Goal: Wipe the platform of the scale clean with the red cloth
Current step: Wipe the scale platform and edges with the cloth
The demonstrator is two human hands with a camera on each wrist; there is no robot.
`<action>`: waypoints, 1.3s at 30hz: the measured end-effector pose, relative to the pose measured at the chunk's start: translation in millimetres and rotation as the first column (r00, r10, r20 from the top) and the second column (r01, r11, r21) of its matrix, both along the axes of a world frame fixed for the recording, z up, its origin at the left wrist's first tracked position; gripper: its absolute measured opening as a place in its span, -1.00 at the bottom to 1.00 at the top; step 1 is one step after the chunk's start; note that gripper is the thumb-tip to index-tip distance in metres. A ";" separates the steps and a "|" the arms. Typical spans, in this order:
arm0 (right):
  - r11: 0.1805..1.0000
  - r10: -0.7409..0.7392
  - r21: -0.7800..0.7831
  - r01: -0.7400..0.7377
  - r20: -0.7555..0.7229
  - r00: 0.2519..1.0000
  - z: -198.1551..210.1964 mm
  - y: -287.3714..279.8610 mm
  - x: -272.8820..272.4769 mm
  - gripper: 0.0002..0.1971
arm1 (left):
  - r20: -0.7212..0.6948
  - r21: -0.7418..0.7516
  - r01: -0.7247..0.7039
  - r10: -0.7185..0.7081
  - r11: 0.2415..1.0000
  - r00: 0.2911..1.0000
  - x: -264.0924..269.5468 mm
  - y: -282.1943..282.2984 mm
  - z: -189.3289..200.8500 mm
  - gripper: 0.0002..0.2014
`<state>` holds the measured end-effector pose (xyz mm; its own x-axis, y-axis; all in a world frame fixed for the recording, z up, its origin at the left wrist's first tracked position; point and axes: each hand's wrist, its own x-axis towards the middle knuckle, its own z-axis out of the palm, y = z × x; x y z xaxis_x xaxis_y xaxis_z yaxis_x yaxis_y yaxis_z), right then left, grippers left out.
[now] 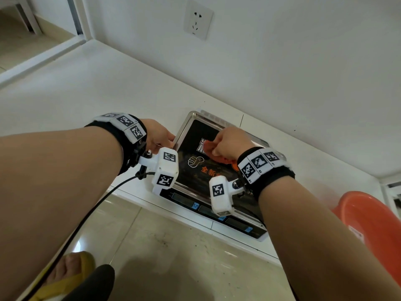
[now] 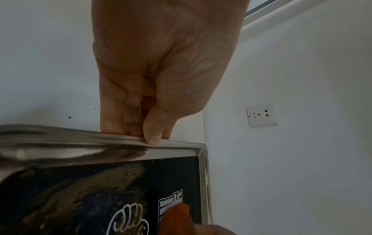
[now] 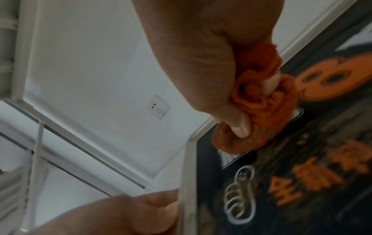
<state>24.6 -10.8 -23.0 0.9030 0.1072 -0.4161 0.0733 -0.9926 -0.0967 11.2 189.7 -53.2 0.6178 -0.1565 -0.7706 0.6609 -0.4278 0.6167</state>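
The scale sits on a white ledge; its steel platform (image 1: 195,133) carries a black printed sticker. My left hand (image 1: 159,135) pinches the platform's left rim (image 2: 80,143), thumb on top and fingers (image 2: 112,124) behind the edge. My right hand (image 1: 231,142) grips the bunched red cloth (image 1: 209,148) and presses it onto the far middle of the platform. In the right wrist view the cloth (image 3: 267,127) lies squeezed between thumb and fingers (image 3: 239,127) against the sticker (image 3: 302,198). The left wrist view shows only the cloth's tip (image 2: 177,217).
The scale's display panel (image 1: 206,205) faces me at the ledge's front edge. An orange basin (image 1: 368,224) stands at the right. A white wall with a socket (image 1: 198,19) rises just behind the scale. A black cable (image 1: 86,216) hangs from my left wrist above my slippered foot (image 1: 69,272).
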 end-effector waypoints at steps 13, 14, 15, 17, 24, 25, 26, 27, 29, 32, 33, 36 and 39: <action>0.984 0.148 0.113 -0.140 -0.067 0.987 5.5 40.9 -5.4 -0.78 | -0.022 -0.011 -0.061 0.060 0.998 0.998 1.5 2.7 -7.5 -0.73; 0.977 0.187 0.122 -0.175 -0.094 0.978 5.5 40.7 -6.9 -0.79 | -0.020 -0.016 -0.062 0.061 0.998 0.998 0.9 2.8 -6.8 -0.75; 0.973 0.196 0.147 -0.178 -0.112 0.974 6.2 38.9 -7.6 -0.80 | -0.021 -0.027 -0.058 0.058 0.998 0.998 0.3 2.4 -6.2 -0.81; 0.974 0.163 0.183 -0.136 -0.139 0.977 10.1 31.4 -6.1 -0.82 | -0.026 -0.054 -0.042 0.040 0.998 0.999 -0.8 2.8 -5.3 -0.82; 0.992 0.045 0.116 -0.056 0.096 0.994 1.1 30.1 8.5 -0.79 | 0.016 -0.064 0.055 -0.054 0.996 0.998 -5.9 8.2 5.2 -0.79; 0.992 0.070 0.098 -0.079 0.092 0.993 -2.7 33.6 7.4 -0.79 | 0.010 -0.069 0.058 -0.057 0.996 0.998 -5.8 8.1 5.8 -0.78; 0.989 0.096 0.099 -0.105 0.090 0.991 -4.3 37.8 6.1 -0.80 | 0.006 -0.069 0.059 -0.059 0.996 0.998 -6.1 8.1 6.3 -0.77; 0.985 0.125 0.112 -0.133 0.079 0.989 -3.9 41.7 4.1 -0.79 | 0.005 -0.068 0.061 -0.061 0.996 0.998 -5.9 8.7 5.8 -0.75; 0.970 0.195 0.135 -0.200 0.053 0.979 -2.6 47.8 -1.0 -0.79 | 0.009 -0.051 0.070 -0.070 0.996 0.998 -5.7 9.9 3.6 -0.72; 0.945 0.257 0.203 -0.255 0.020 0.966 -5.0 50.2 -9.1 -0.81 | 0.005 -0.049 0.056 -0.056 0.997 0.998 -5.9 10.7 1.6 -0.66; 0.936 0.276 0.229 -0.268 -0.006 0.961 -6.3 50.1 -10.9 -0.79 | -0.001 -0.052 0.049 -0.049 0.997 0.999 -6.4 10.9 1.7 -0.66; 0.920 0.351 0.228 -0.318 -0.118 0.929 -4.3 45.0 -10.0 -0.73 | 0.004 -0.066 0.069 -0.069 0.995 0.998 -6.4 12.4 2.0 -0.68; 0.934 0.314 0.204 -0.292 -0.083 0.946 9.7 31.7 -1.8 -0.69 | 0.022 -0.027 0.084 -0.083 0.996 0.996 -4.7 12.8 0.4 -0.68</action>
